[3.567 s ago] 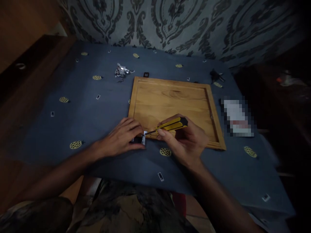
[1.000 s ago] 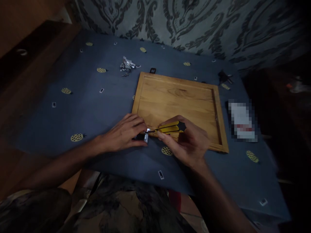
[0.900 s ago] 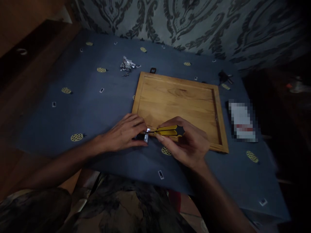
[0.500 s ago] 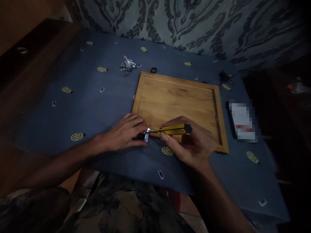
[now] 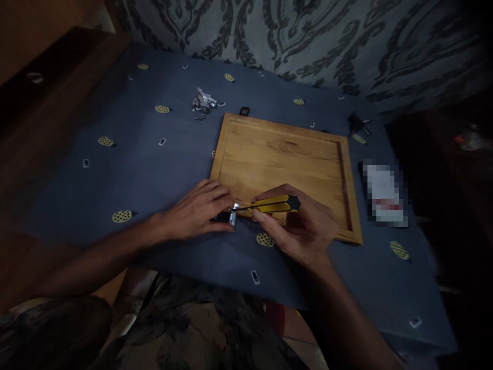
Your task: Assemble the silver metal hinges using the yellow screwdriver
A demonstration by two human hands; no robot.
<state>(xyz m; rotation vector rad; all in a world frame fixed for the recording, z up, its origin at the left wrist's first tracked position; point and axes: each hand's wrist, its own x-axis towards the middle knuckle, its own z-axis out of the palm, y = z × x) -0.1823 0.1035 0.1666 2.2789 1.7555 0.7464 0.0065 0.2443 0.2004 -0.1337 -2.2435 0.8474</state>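
My left hand (image 5: pixel 204 208) is closed at the near left corner of a framed wooden panel (image 5: pixel 277 162). Its thumb and fingers grip what looks like a small shiny metal hinge (image 5: pixel 232 218); the fingers hide part of it. In my right hand (image 5: pixel 308 226) is a screwdriver (image 5: pixel 275 204) with a yellow and black handle, held nearly level between thumb and fingers. The screwdriver's thin shaft points left, and its tip meets the top of the metal piece. Both hands are at the panel's near edge.
Beyond the panel's far left corner lies a pile of silver metal fittings (image 5: pixel 204 99), with small screws (image 5: pixel 200 117) beside it. A dark object (image 5: pixel 358 124) sits at the far right, and a blurred-out phone-like object (image 5: pixel 385 192) right of the panel. Blue cloth (image 5: pixel 134 180) covers the table.
My right hand and the screwdriver handle have shifted slightly to the left. My left hand stays in place on the metal piece.
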